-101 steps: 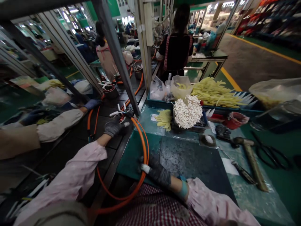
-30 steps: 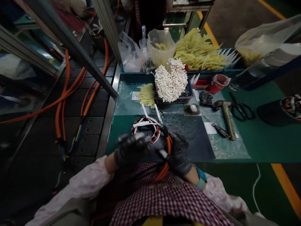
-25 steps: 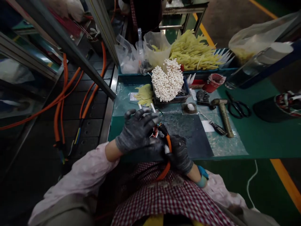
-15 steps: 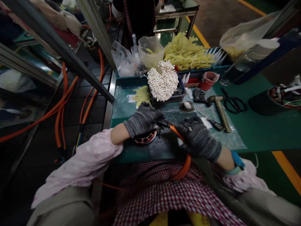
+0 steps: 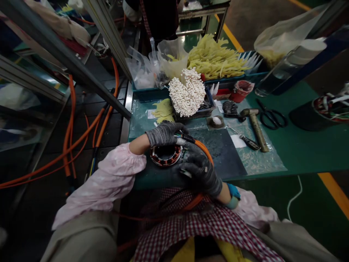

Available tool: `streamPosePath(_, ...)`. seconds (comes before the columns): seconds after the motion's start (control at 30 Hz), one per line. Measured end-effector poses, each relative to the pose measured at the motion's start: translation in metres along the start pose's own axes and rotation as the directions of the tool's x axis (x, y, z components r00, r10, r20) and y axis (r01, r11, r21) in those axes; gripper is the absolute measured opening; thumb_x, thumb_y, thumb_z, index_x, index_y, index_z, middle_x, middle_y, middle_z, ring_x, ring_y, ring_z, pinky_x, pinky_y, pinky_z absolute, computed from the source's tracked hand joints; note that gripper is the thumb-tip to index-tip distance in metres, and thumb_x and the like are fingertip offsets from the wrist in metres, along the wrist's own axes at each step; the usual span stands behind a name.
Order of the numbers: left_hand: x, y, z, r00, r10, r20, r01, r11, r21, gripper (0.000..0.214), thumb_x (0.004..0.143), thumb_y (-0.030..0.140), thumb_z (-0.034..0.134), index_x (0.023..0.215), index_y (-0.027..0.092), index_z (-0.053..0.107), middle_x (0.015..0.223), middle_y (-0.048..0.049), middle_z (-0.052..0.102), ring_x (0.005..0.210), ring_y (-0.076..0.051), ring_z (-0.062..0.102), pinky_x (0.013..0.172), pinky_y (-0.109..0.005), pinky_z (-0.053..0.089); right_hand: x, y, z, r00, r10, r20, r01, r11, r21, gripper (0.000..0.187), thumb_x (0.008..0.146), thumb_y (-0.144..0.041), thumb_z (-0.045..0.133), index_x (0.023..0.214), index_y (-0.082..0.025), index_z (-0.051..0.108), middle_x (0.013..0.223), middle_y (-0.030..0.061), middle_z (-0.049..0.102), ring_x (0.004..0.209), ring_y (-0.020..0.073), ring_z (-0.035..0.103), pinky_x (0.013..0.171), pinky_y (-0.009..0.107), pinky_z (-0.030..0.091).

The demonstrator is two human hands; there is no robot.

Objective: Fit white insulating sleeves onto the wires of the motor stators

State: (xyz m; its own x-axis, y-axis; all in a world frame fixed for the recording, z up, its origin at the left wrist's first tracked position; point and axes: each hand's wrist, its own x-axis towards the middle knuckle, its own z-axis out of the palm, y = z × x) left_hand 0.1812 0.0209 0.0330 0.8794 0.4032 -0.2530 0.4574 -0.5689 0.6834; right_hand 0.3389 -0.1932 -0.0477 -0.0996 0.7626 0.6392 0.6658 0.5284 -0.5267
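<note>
A round motor stator [image 5: 165,155] with copper windings lies on the dark mat [image 5: 220,153] at the bench's near edge. My left hand [image 5: 165,133], in a grey glove, is closed on the white-sleeved leads just behind the stator. My right hand [image 5: 201,174], in a dark glove, grips the orange cable [image 5: 204,150] that runs from those leads down over my checked apron. Both hands touch the stator's wiring.
Behind the mat stand a bundle of white sleeves [image 5: 187,96], yellow strips [image 5: 215,60], plastic bags [image 5: 148,69] and a red cup [image 5: 241,90]. A hammer [image 5: 255,123], a screwdriver [image 5: 244,138] and scissors [image 5: 270,117] lie to the right. Orange cables [image 5: 71,123] trail over the conveyor at left. Another stator [image 5: 331,107] sits far right.
The stator was brought from the conveyor onto the mat. In the last half second my right hand slid back along the orange cable towards me, while my left hand stayed on the leads.
</note>
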Motion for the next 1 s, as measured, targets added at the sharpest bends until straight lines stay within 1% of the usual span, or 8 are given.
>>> streamPosePath(0.13, -0.031, 0.016, 0.019, 0.927, 0.118, -0.355, 0.005, 0.945, 0.328, 0.053, 0.104, 0.047, 0.075, 0.152, 0.024, 0.073, 0.154, -0.0157, 0.073, 0.14, -0.038, 0.068, 0.122, -0.06, 0.047, -0.002, -0.002, -0.006, 0.975, 0.198, -0.098, -0.191, 0.979, 0.075, 0.015, 0.109, -0.036, 0.067, 0.116, -0.026, 0.077, 0.107, 0.0084, 0.085, 0.093, 0.0275, 0.084, 0.081, 0.041, 0.075)
streamPosePath(0.37, -0.07, 0.028, 0.068, 0.842, 0.384, -0.38, -0.134, 0.83, 0.542, 0.06, 0.103, 0.079, 0.07, 0.14, 0.033, 0.08, 0.141, -0.0075, 0.082, 0.139, -0.037, 0.068, 0.121, -0.057, 0.043, -0.005, -0.003, -0.021, 0.91, 0.392, -0.131, -0.392, 0.92, 0.031, 0.016, 0.102, -0.039, 0.076, 0.112, -0.027, 0.076, 0.098, 0.006, 0.088, 0.079, 0.0259, 0.085, 0.072, 0.037, 0.072)
streamPosePath(0.5, -0.06, 0.027, 0.091, 0.733, 0.407, -0.545, -0.063, 0.838, 0.541, 0.033, 0.118, 0.048, 0.06, 0.128, 0.025, 0.081, 0.13, -0.0039, 0.087, 0.126, -0.025, 0.078, 0.118, -0.045, 0.051, 0.012, 0.004, -0.016, 0.869, 0.433, -0.239, -0.422, 0.901, 0.098, 0.02, 0.096, -0.043, 0.083, 0.107, -0.028, 0.076, 0.094, 0.0045, 0.087, 0.08, 0.025, 0.084, 0.072, 0.037, 0.072)
streamPosePath(0.63, -0.063, 0.023, 0.117, 0.607, 0.365, -0.706, 0.049, 0.87, 0.491, 0.032, 0.118, 0.023, 0.052, 0.136, 0.023, 0.079, 0.135, -0.0062, 0.086, 0.129, -0.02, 0.08, 0.117, -0.038, 0.056, 0.026, 0.009, 0.01, 0.743, 0.536, -0.4, -0.479, 0.844, 0.241, 0.019, 0.1, -0.042, 0.079, 0.109, -0.026, 0.073, 0.098, 0.0054, 0.086, 0.086, 0.026, 0.084, 0.082, 0.043, 0.073)
streamPosePath(0.7, -0.078, 0.017, 0.122, 0.602, 0.417, -0.681, 0.007, 0.85, 0.526, 0.035, 0.114, 0.023, 0.055, 0.139, 0.024, 0.08, 0.14, -0.0091, 0.084, 0.137, -0.022, 0.078, 0.118, -0.041, 0.057, 0.025, 0.009, 0.023, 0.727, 0.55, -0.411, -0.467, 0.835, 0.291, 0.016, 0.108, -0.041, 0.07, 0.114, -0.026, 0.074, 0.106, 0.0078, 0.087, 0.092, 0.0268, 0.084, 0.087, 0.046, 0.073)
streamPosePath(0.83, -0.117, -0.007, 0.088, 0.682, 0.255, -0.686, -0.109, 0.962, 0.249, 0.057, 0.118, 0.057, 0.033, 0.128, 0.035, 0.085, 0.134, -0.0079, 0.086, 0.135, -0.028, 0.078, 0.115, -0.053, 0.062, 0.02, 0.014, 0.037, 0.821, 0.439, -0.364, -0.359, 0.894, 0.267, 0.026, 0.113, -0.035, 0.064, 0.136, -0.031, 0.075, 0.122, 0.0094, 0.086, 0.105, 0.0315, 0.083, 0.093, 0.051, 0.072)
streamPosePath(0.93, -0.115, -0.041, 0.031, 0.623, -0.049, -0.78, 0.047, 0.999, -0.025, 0.087, 0.112, 0.076, 0.011, 0.122, 0.027, 0.082, 0.131, -0.0172, 0.084, 0.121, -0.034, 0.081, 0.101, -0.06, 0.068, 0.031, 0.015, 0.039, 0.913, 0.287, -0.29, -0.208, 0.939, 0.274, 0.027, 0.113, -0.032, 0.06, 0.137, -0.032, 0.074, 0.119, 0.0087, 0.085, 0.106, 0.0322, 0.082, 0.094, 0.052, 0.072)
streamPosePath(1.0, -0.088, -0.07, -0.005, 0.648, -0.164, -0.744, 0.175, 0.982, -0.064, 0.068, 0.108, 0.079, 0.041, 0.118, 0.025, 0.081, 0.123, -0.0137, 0.085, 0.117, -0.032, 0.079, 0.108, -0.057, 0.065, 0.044, 0.014, 0.041, 0.975, 0.129, -0.181, -0.069, 0.949, 0.307, 0.022, 0.114, -0.032, 0.057, 0.126, -0.032, 0.075, 0.111, 0.0072, 0.084, 0.099, 0.0294, 0.082, 0.09, 0.049, 0.072)
